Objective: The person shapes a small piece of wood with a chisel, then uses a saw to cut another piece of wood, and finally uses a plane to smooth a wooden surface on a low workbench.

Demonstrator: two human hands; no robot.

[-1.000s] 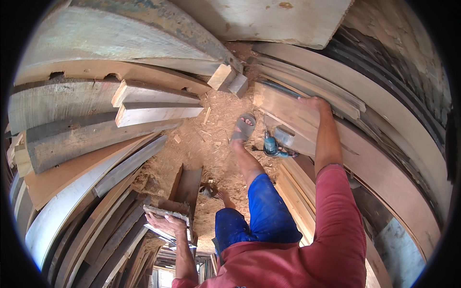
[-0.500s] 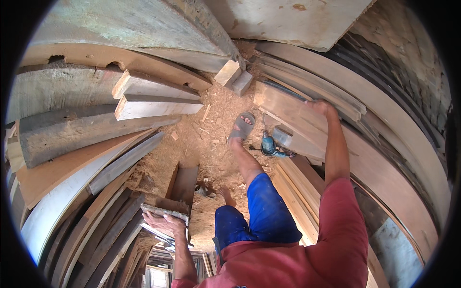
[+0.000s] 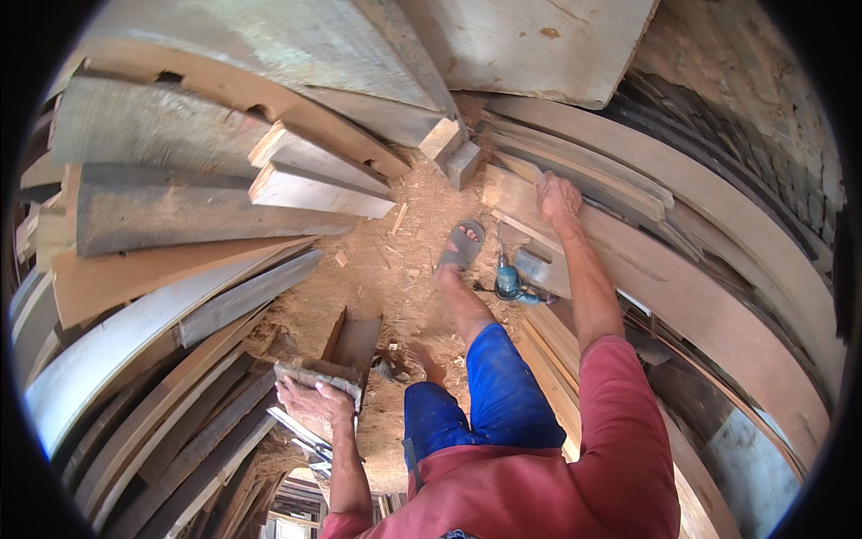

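Observation:
My left hand (image 3: 316,402) lies on a dusty wooden block (image 3: 334,373), its fingers spread over the near side. Beside it, thin pale metal-looking strips (image 3: 301,429) stick out; what they are I cannot make out. My right arm reaches forward, and my right hand (image 3: 558,199) is closed over the upper edge of a long brown plank (image 3: 628,265) standing on its side. Part of the right fingers is hidden behind the hand. Below that plank, a teal power drill (image 3: 508,281) with a dark cord lies on the floor, near a clear plastic container (image 3: 532,267).
Stacked boards (image 3: 171,368) fan out on the left, and more long planks (image 3: 763,242) line the right. Two short wood blocks (image 3: 461,163) stand at the far end. Shavings and chips cover the floor (image 3: 417,211). My sandalled foot (image 3: 460,244) is beside the drill.
My right hand has slid along the plank's edge toward its far end. My left hand stays on the wooden block. The whole view has shifted slightly.

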